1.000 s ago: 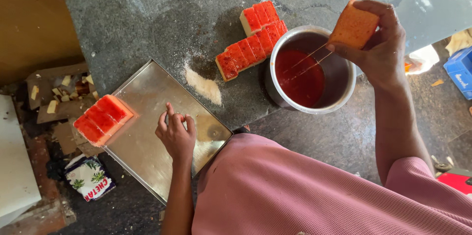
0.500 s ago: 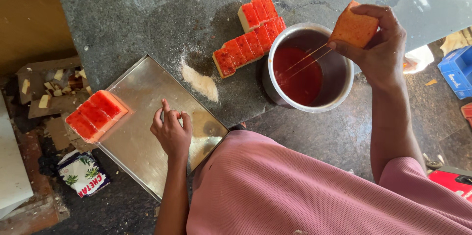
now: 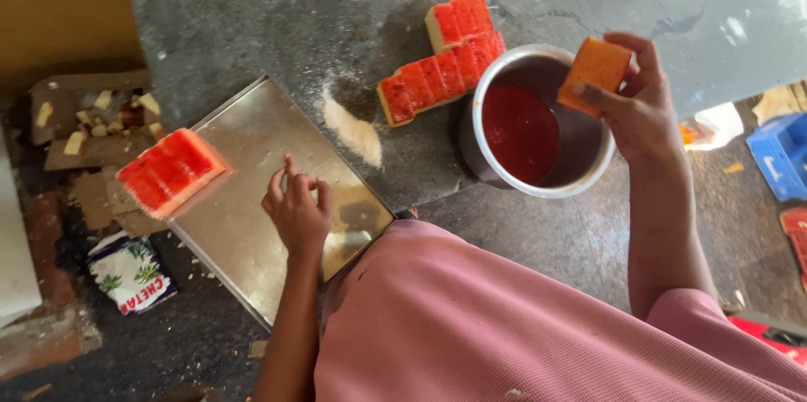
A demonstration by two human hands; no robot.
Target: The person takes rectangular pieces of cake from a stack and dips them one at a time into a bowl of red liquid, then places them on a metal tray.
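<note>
My right hand (image 3: 643, 108) holds an orange-coated slice (image 3: 595, 74) by its edges, over the right rim of a steel bowl (image 3: 588, 171) of red syrup (image 3: 519, 131). My left hand (image 3: 296, 210) rests flat with fingers apart on a steel tray (image 3: 244, 150). At the tray's left edge lie red-topped slices (image 3: 170, 171) in a block. More red-topped slices (image 3: 437, 76) lie in a row on the grey stone counter (image 3: 277, 15), left of the bowl, with another block (image 3: 459, 22) behind them.
A small heap of pale crumbs (image 3: 351, 129) lies between tray and slices. Cardboard with scraps (image 3: 94, 120) and a printed packet (image 3: 130, 274) lie on the floor at left. A blue crate (image 3: 777, 154) stands at right. My pink garment (image 3: 521, 326) fills the foreground.
My right hand has lowered the slice slightly nearer the bowl's rim; the syrup strands dripping from it are gone. My left hand stays on the tray.
</note>
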